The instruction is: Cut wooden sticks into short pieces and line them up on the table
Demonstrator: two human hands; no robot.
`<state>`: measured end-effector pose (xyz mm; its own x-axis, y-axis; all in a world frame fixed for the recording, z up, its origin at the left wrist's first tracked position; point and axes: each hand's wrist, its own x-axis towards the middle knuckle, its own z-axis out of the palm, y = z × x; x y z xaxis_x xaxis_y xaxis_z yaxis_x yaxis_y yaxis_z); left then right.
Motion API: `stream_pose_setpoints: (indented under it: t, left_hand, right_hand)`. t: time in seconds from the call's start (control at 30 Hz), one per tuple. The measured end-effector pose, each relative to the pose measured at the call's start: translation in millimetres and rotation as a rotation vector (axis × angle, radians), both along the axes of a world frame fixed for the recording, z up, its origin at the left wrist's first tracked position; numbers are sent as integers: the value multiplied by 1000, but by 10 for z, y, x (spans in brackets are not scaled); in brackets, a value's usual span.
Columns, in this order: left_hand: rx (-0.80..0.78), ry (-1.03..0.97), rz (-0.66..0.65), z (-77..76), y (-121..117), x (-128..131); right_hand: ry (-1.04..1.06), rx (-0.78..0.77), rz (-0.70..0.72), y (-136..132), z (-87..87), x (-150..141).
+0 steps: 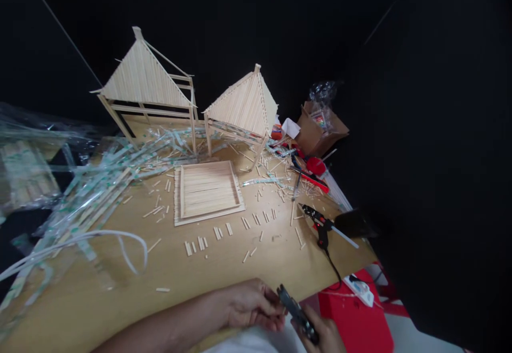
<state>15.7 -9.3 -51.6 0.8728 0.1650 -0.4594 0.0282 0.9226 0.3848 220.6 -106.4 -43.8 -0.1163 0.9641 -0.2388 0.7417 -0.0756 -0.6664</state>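
Observation:
At the near edge of the wooden table (120,289), my left hand (252,305) is curled with its fingertips pinched against the tip of a dark hand tool (296,313). My right hand (320,334) is wrapped round that tool's handle, low in the view and partly cut off. Whatever the left fingers pinch is too small to make out. A flat square panel of wooden sticks (208,190) lies in the middle of the table. Short cut stick pieces (218,233) lie in rows between the panel and my hands.
Two stick-built roof frames (144,83) (244,105) stand at the back. Plastic wrappers (92,182) pile up at left, with a white cable (128,246). A glue gun (320,225), red tools (314,174) and a cardboard box (320,129) sit at right. A red stool (356,315) stands beside the table.

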Motion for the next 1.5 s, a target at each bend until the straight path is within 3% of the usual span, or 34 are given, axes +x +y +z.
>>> stream_pose_setpoints:
  t: [0.1, 0.2, 0.37, 0.53, 0.6, 0.7, 0.83, 1.0, 1.27, 1.4, 1.5]
  left_hand:
    - [-4, -3, 47, 32, 64, -32]
    - [45, -64, 38, 56, 139, -96]
    - [189, -218, -70, 76, 245, -197]
    - [212, -269, -115, 57, 261, -226]
    - [209, -276, -129, 53, 257, -232]
    - [202, -276, -128, 65, 265, -243]
    - [171, -284, -113, 94, 296, -260]
    - [167, -314, -121, 60, 313, -271]
    - [149, -314, -154, 43, 329, -270]
    - [113, -311, -146, 64, 332, -255]
    - [96, -291, -85, 67, 329, -247]
  right_hand:
    - [65, -2, -222, 62, 32, -104]
    - [85, 14, -339, 231, 153, -180]
    - [4, 182, -245, 796, 446, -259]
    - [-184, 338, -160, 1784, 661, -488]
    - [-344, 381, -109, 2201, 658, -598]
    - [-408, 408, -67, 2691, 540, -697]
    - [-437, 406, 27, 3045, 325, -666]
    - [-426, 451, 85, 3154, 286, -595]
    - [-315, 402, 388, 2708, 328, -643]
    - [-279, 388, 384, 2670, 238, -672]
    - [-266, 415, 293, 2723, 246, -652]
